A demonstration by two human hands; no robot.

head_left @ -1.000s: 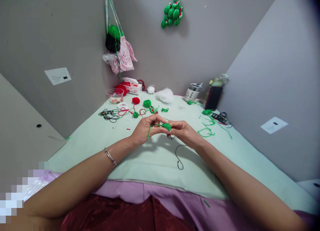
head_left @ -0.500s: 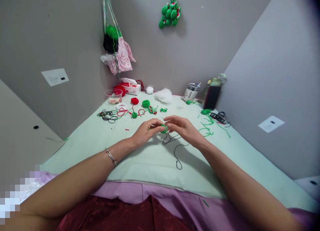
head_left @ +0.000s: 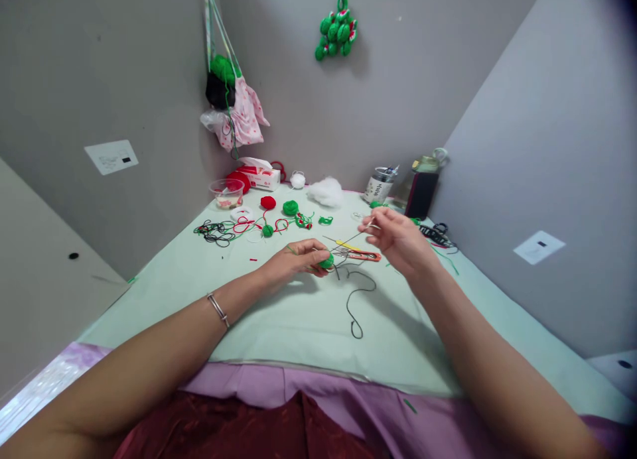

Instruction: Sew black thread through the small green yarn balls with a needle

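My left hand (head_left: 302, 257) is closed around a small green crocheted ball (head_left: 326, 262), thumb on top. A black yarn strand (head_left: 352, 237) stretches from the ball up to my right hand (head_left: 393, 237), whose fingertips pinch it. Whether a needle is also in those fingertips I cannot make out. The loose black yarn tail (head_left: 361, 290) curls on the table below the hands. Between the hands lie a pair of orange-handled thread snips (head_left: 365, 255) and a thin yellow-handled tool (head_left: 347, 245), probably a crochet hook.
At the back are a green yarn ball (head_left: 290, 208), red yarn ball (head_left: 267, 202), white stuffing (head_left: 326, 192), tissue box (head_left: 263, 178) and plastic tub (head_left: 227, 194). Tangled black yarn (head_left: 215, 232) lies left. A pen can (head_left: 378, 186) and dark phone (head_left: 423, 195) stand right.
My right hand has moved up and to the right, away from the ball, drawing the black yarn taut. The snips and yellow tool have come into sight. My left hand keeps its hold.
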